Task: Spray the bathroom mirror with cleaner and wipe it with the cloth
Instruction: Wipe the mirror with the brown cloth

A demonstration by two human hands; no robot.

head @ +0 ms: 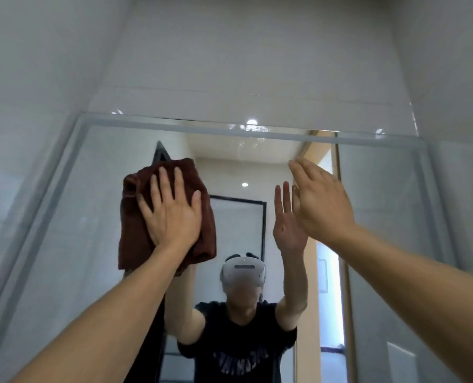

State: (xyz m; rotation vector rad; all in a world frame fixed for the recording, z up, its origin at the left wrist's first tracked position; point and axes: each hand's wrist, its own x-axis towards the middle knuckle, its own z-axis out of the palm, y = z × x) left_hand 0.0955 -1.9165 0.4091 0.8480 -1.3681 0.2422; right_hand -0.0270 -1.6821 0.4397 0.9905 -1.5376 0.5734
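Left hand [171, 208] was flat on the cloth [163, 214], fingers straight and spread, palm pressing it against the mirror [381, 205]. No curl round the fabric, just a flat press. Cloth was dark red-brown, bunched and folded, in the upper-left part of the glass, its lower edge hanging below the wrist.

Right hand [319, 200] was raised, fingers straight and close together, holding nothing. It was up at the glass to the right of the cloth, well apart from it. Whether the fingertips touched the glass: couldn't tell. Its reflection showed just beside it on the left, palm toward the camera.

Both forearms came up from the bottom corners, bare.

Mirror had a bevelled border [202, 128] along the top and left side, with pale wall tiles [243, 64] above and to either side. A few bright light spots sat on the top bevel.

In the reflection: the person in a black T-shirt with pale lettering, wearing a white headset [243, 272], plus a dark-framed door panel [238, 230] behind and a wood-toned door frame [343, 244] to the right.

Spray cleaner wasn't in view.
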